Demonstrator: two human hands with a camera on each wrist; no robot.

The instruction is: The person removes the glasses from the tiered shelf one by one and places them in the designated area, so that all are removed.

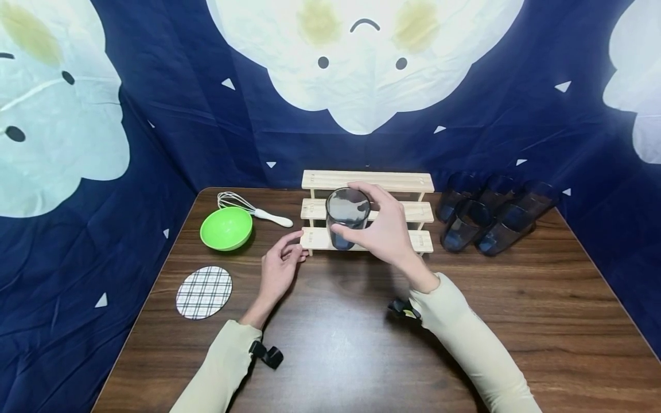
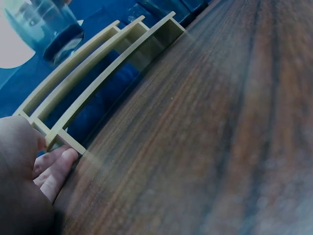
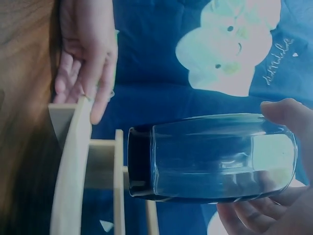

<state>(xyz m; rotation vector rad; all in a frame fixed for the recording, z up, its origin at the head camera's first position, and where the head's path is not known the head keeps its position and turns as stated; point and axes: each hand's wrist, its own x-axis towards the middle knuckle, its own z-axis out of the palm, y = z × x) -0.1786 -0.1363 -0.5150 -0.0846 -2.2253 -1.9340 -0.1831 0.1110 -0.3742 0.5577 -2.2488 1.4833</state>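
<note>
While right hand point(image 1: 384, 229) grips the unlabelled blue glass point(image 1: 348, 218) around its sides above the wooden rack point(image 1: 423, 213), left hand point(image 1: 279, 268), fingers relaxed, touches the rack's 9 o'clock end.

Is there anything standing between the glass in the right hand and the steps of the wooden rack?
Nothing visible does. The right hand holds the glass just over the wooden rack, whose steps are bare. The left hand touches only its lower left end.
</note>
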